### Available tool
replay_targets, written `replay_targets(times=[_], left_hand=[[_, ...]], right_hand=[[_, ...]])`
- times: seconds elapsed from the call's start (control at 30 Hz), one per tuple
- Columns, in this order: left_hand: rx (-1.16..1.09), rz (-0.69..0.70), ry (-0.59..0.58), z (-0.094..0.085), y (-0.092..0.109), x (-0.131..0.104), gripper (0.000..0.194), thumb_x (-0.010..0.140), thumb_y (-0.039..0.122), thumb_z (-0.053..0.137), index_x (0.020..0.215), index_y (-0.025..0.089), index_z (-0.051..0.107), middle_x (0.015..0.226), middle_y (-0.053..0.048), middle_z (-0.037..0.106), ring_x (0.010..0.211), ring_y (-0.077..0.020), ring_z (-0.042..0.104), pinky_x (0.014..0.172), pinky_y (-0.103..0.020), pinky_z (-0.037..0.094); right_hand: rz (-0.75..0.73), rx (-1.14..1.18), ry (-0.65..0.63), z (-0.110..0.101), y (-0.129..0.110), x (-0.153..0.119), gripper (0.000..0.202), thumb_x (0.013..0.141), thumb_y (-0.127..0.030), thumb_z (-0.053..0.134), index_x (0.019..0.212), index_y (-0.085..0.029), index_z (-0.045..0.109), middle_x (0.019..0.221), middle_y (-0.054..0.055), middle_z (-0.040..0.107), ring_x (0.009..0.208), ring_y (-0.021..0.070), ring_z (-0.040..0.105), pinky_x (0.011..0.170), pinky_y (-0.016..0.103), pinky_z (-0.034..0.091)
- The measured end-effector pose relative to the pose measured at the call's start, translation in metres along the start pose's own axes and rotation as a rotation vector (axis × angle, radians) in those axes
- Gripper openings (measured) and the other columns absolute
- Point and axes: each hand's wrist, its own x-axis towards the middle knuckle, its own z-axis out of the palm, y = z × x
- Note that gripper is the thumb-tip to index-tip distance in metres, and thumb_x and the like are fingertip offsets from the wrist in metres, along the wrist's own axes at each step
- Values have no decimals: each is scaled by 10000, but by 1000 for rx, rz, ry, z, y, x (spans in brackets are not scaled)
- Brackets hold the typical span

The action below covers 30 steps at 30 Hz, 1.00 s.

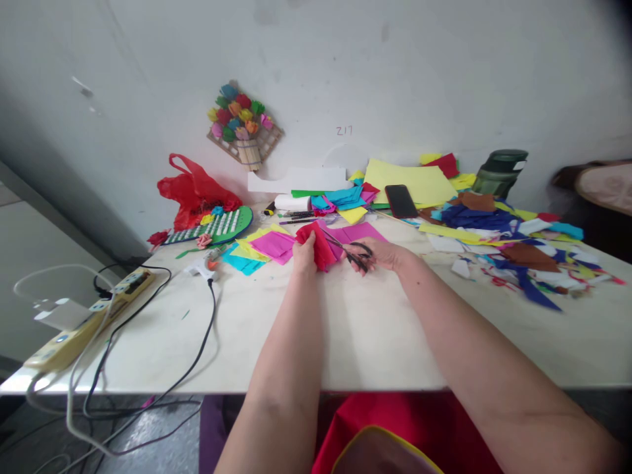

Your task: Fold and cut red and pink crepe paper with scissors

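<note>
Above the middle of the table, my left hand [305, 255] pinches a piece of red paper [320, 248]. My right hand [371, 255] is wrapped round the black handles of a pair of scissors [359, 257], whose blades point left and reach the red paper's right edge. Behind both hands lies magenta paper [363, 232]. Pink squares [274, 245], yellow sheets [251, 245] and blue squares [243, 261] overlap just left of my left hand.
A glue gun [201, 265] with its cord and a power strip [89, 322] are on the left. Coloured scraps [530, 257] are heaped at the right, near a phone [400, 201] and a green bottle [500, 172]. A red bag [195, 191] stands at the back left.
</note>
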Motion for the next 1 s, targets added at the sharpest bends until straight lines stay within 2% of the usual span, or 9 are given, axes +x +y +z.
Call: replay_targets(times=[0.17,0.37,0.67,1.0], left_hand=[[-8,8,-10,0,-1,1,168,637,227,664,741,146,559,633,-14,600,562,-136,585,619,-310,498],[2,4,-37,1,-3,0,190,640,249,671,752,151,552,606,-4,587,546,-121,574,616,-286,492],[0,11,-63,4,-3,-5,168,655,234,655,753,143,554,624,-11,596,534,-124,571,607,-291,486],[-2,19,-93,6,-3,-8,205,634,263,672,754,151,550,632,-8,603,563,-119,580,630,-282,492]], right_hand=[[-29,-4,49,7,-1,4,447,732,-551,540,849,-120,558,565,26,606,393,94,544,284,155,267],[-66,-48,113,18,-4,5,412,708,-548,574,681,-144,497,525,20,595,372,89,533,269,152,253],[-45,45,231,28,1,17,399,670,-527,631,700,-158,483,487,5,582,360,94,535,251,142,246],[-62,84,276,32,7,23,431,665,-573,607,694,-157,494,506,6,574,359,86,529,237,144,232]])
